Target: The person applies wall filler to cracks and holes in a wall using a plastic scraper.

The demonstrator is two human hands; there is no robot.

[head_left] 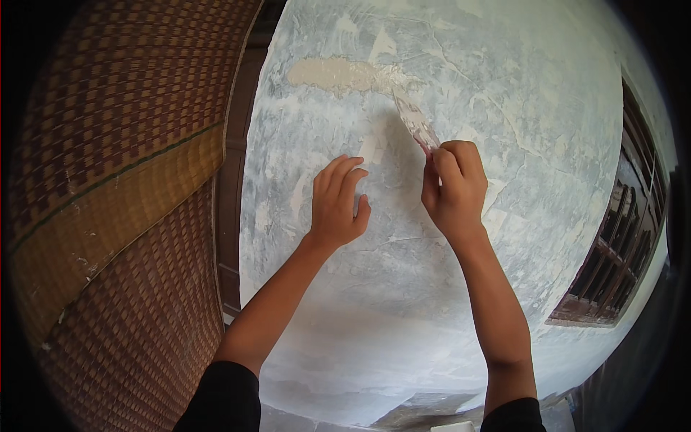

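My right hand [458, 183] is closed around the handle of a putty knife [416, 121], which points up and to the left. Whitish filler smears cover the blade, and its tip meets the wall [389, 259] at the right end of a beige putty patch [331, 74]. The patch runs sideways along the upper part of the worn, grey-white wall. My left hand [337, 201] is raised in front of the wall below the patch, fingers apart and slightly bent, with nothing in it. Whether its fingertips touch the wall, I cannot tell.
A brown woven mat [137, 273] hangs along the left side, beside a dark wooden frame [229, 216]. To the right, a window with dark wooden bars [612, 237] is set into the wall. A white object [453, 427] shows partly at the bottom edge.
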